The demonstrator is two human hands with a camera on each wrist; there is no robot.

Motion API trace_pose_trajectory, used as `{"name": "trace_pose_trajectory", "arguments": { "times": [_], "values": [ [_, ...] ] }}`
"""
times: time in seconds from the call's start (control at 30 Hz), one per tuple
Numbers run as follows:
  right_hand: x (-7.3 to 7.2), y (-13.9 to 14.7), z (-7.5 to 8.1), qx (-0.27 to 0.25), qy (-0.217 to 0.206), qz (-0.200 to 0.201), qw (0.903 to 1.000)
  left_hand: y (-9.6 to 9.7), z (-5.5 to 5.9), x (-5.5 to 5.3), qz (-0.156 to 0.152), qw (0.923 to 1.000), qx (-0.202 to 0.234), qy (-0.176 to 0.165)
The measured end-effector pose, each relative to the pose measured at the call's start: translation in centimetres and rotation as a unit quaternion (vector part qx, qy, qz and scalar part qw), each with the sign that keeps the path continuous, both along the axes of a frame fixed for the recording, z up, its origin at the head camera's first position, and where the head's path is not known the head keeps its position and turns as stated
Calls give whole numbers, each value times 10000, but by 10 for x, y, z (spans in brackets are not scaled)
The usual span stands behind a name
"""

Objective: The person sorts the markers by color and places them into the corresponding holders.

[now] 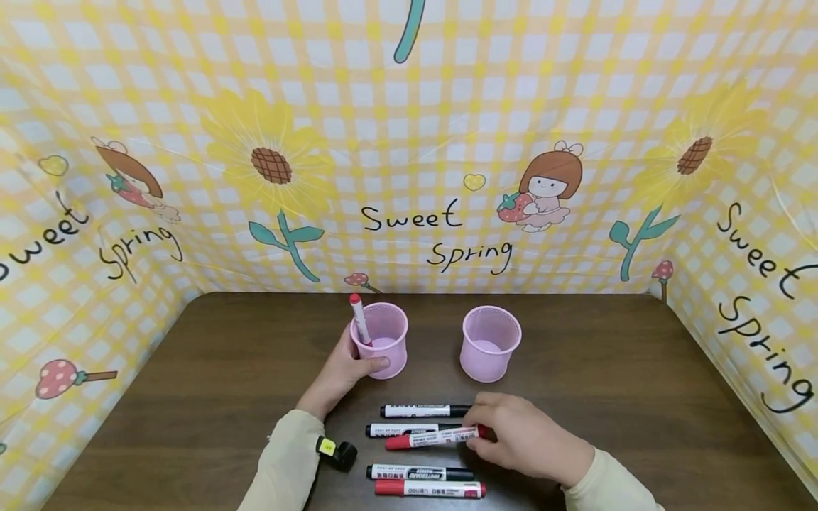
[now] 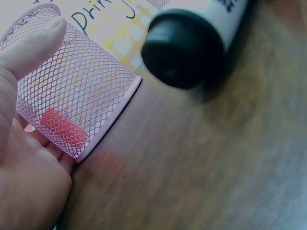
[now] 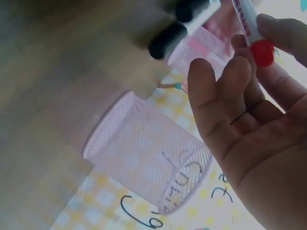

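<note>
My left hand [image 1: 343, 370] grips the left pink mesh cup [image 1: 395, 360] from its left side, thumb across the front. Inside that cup a red-capped whiteboard marker [image 1: 360, 319] leans upright against the rim; its red lower part [image 2: 64, 127] shows through the mesh in the left wrist view. Above the row of markers, my right hand [image 1: 527, 436] pinches one end of a red whiteboard marker [image 1: 434, 438] between thumb and fingers. That marker is slightly tilted over a black whiteboard marker [image 1: 396, 430]. In the right wrist view its red end [image 3: 262, 52] points toward the palm.
A second pink mesh cup [image 1: 486, 362] stands to the right. Another black marker [image 1: 415, 411] lies behind, while a black marker [image 1: 415, 472] and a red marker [image 1: 428, 489] lie nearer me. A strapped black device [image 1: 336, 453] sits at the left wrist. Patterned cloth [image 1: 409, 142] walls the table.
</note>
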State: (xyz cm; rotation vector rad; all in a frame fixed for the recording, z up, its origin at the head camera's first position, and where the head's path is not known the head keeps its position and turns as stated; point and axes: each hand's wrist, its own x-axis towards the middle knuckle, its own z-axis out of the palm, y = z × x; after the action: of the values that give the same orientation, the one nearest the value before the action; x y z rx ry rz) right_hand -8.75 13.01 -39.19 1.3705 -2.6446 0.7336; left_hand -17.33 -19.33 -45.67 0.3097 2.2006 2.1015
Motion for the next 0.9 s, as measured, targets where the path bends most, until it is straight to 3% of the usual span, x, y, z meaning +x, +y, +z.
{"name": "trace_pose_trajectory", "arguments": {
  "times": [0.3, 0.57, 0.73, 0.9],
  "values": [
    [-11, 8, 26, -1177, -768, 217, 9898, -1, -2, 0, -75, 9998, 144, 78],
    [-17, 4, 47, -2117, -1544, 393, 9643, -1, -2, 0, -61, 9999, 115, 78],
    [-25, -9, 59, -2580, -1701, 58, 9510, -1, -2, 1, -29, 9999, 114, 94],
    [-40, -28, 74, -3020, -1434, -378, 9417, 0, -3, 0, -58, 9997, 170, 144]
  ]
}}
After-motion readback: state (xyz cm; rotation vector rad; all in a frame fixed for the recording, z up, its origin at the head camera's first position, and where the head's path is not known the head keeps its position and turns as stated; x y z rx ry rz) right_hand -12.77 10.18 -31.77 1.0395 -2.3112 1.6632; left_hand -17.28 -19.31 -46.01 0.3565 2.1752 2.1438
